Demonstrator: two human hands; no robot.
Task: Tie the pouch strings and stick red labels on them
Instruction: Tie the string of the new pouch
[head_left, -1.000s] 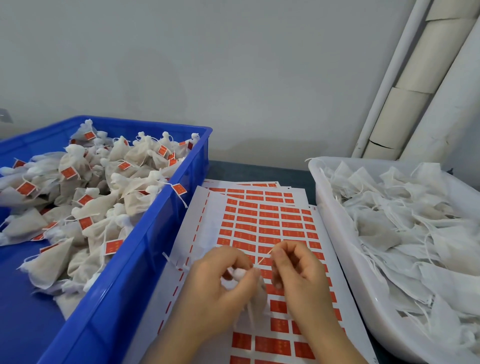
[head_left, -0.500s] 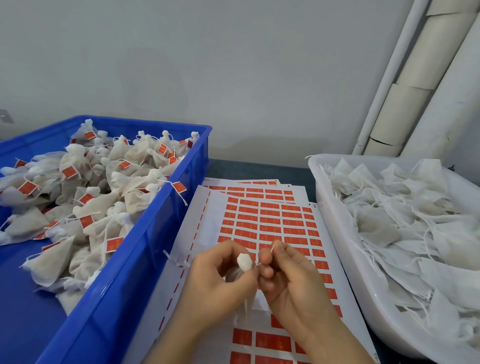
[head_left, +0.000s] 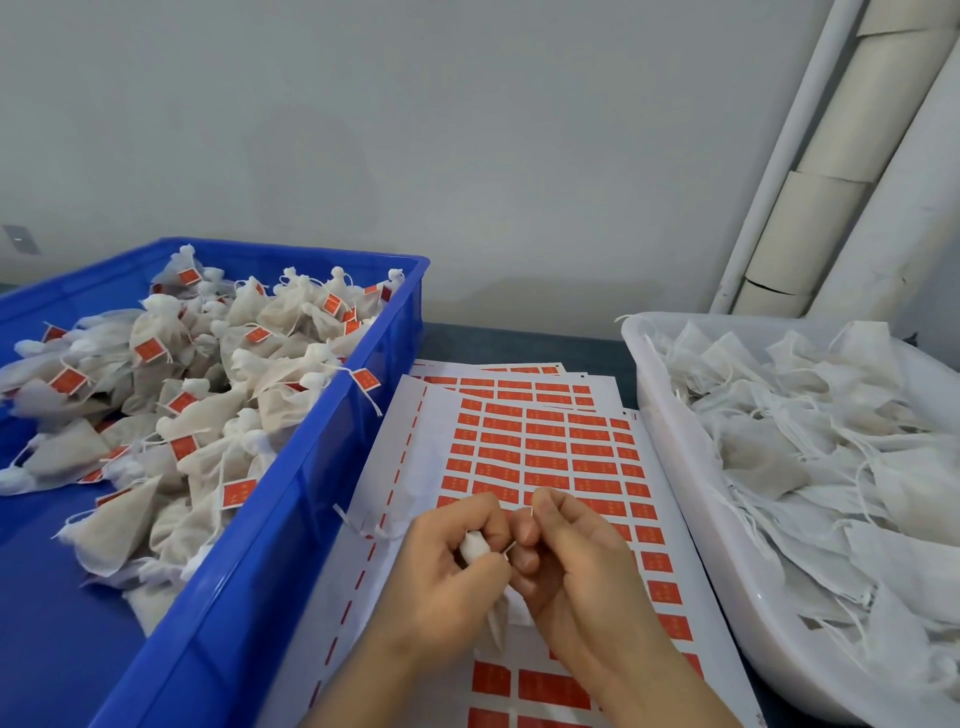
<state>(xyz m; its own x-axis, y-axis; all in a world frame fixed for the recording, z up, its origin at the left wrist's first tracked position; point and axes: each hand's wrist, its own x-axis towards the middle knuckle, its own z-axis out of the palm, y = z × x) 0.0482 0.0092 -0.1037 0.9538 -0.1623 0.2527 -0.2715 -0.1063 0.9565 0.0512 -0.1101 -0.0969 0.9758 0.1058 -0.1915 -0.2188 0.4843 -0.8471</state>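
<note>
The left hand (head_left: 447, 566) was curled tight around a small white pouch (head_left: 475, 546), and the bunched top poked out by the thumb. The right hand (head_left: 576, 561) was curled too, pinching the pouch's thin string (head_left: 510, 545). Both hands touched, near the front, over the sheet of red labels (head_left: 545, 447), between the blue crate (head_left: 291, 519) on the left and the white tub (head_left: 685, 467) on the right.
</note>
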